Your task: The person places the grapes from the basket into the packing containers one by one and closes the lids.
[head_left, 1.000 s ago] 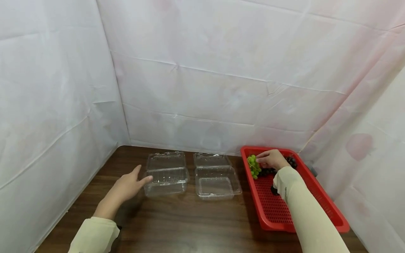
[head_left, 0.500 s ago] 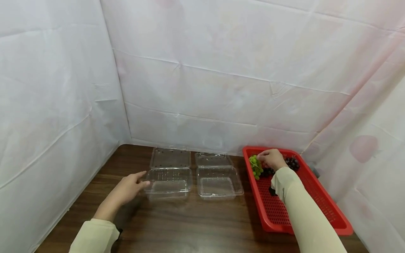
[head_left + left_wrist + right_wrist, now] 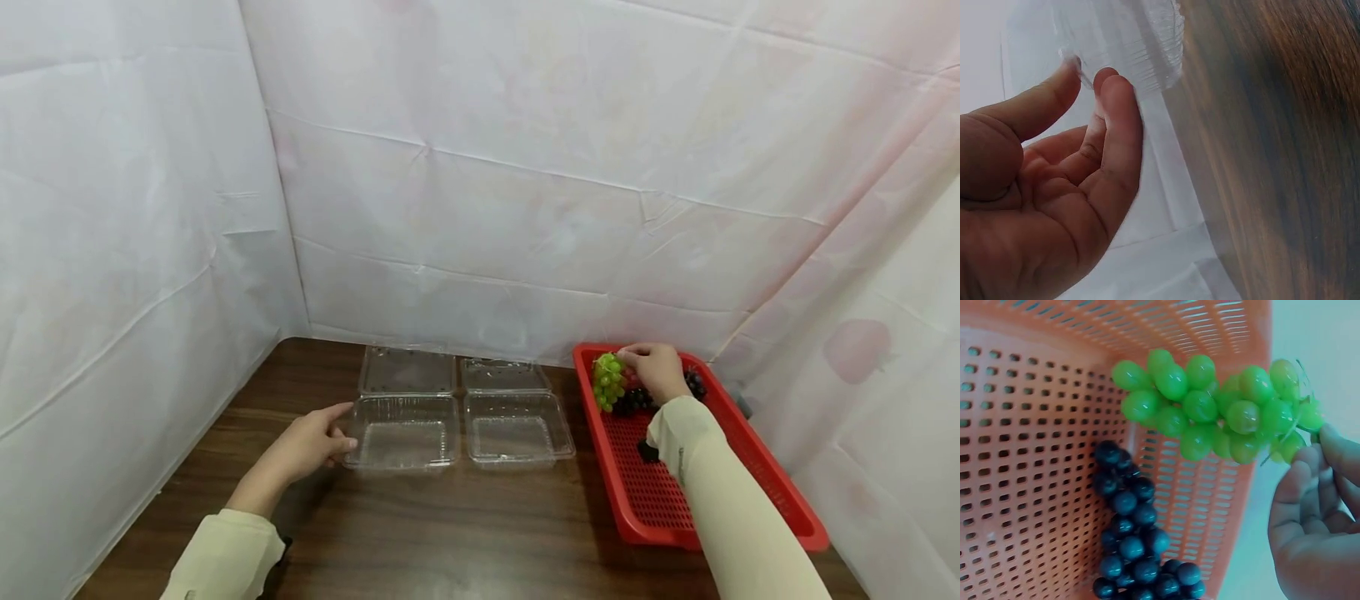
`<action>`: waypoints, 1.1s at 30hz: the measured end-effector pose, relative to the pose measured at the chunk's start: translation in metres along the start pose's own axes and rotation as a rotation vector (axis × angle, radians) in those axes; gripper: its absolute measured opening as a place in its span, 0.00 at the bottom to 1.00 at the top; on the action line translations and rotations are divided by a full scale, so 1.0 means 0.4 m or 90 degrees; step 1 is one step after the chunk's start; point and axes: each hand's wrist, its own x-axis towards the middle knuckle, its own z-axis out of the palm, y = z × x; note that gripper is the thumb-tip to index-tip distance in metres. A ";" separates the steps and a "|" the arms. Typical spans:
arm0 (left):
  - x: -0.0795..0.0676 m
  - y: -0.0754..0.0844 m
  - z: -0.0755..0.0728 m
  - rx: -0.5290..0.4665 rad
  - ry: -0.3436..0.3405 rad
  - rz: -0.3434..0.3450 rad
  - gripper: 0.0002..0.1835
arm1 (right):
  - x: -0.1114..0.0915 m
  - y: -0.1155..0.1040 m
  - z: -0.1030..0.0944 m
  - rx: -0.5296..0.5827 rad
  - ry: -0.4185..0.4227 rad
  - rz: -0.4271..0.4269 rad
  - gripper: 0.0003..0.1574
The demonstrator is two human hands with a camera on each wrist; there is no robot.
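In the head view my left hand (image 3: 307,446) is at the left rim of a clear plastic clamshell box (image 3: 405,442), whose lid (image 3: 408,371) lies folded back. The left wrist view has the thumb and fingertips of that hand (image 3: 1054,181) pinching the edge of the box (image 3: 1129,44). Over the far left part of a red basket (image 3: 609,483), my right hand (image 3: 654,375) pinches a bunch of green grapes (image 3: 608,383) by its stem end. In the right wrist view the green grapes (image 3: 1197,406) hang above dark grapes (image 3: 1129,525) lying in the basket (image 3: 1016,444).
A second clear clamshell box (image 3: 517,437), lid back, stands between the first box and the basket. More dark grapes (image 3: 694,383) lie at the basket's far right. White printed sheets (image 3: 480,208) wall the brown wooden table (image 3: 450,533) at the back and sides.
The left box's lid has swung back flat, and my left hand now grips its rim. My right hand has lifted the green grapes slightly.
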 end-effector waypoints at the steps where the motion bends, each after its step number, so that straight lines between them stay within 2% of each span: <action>1: 0.001 0.001 -0.001 0.012 0.000 0.004 0.39 | 0.002 -0.005 -0.003 -0.001 0.012 -0.007 0.21; 5: 0.005 0.002 -0.004 0.043 -0.001 0.020 0.39 | -0.002 -0.038 -0.008 0.020 0.059 -0.045 0.22; 9: 0.001 -0.003 -0.001 0.061 -0.006 0.027 0.35 | -0.013 -0.084 0.000 0.083 0.103 -0.070 0.26; 12: -0.003 -0.006 0.003 0.062 -0.001 0.015 0.36 | -0.014 -0.123 0.015 0.137 0.138 -0.093 0.26; 16: -0.006 -0.005 0.010 0.055 0.005 0.003 0.37 | -0.014 -0.176 0.038 0.189 0.159 -0.130 0.24; 20: -0.005 0.001 0.015 0.050 0.002 0.007 0.37 | -0.021 -0.232 0.062 0.214 0.157 -0.148 0.21; 25: 0.002 0.005 0.014 0.046 0.019 -0.004 0.41 | -0.035 -0.292 0.103 0.220 0.129 -0.176 0.18; 33: 0.003 -0.013 0.016 0.051 0.024 -0.010 0.41 | -0.039 -0.351 0.175 0.232 0.071 -0.207 0.16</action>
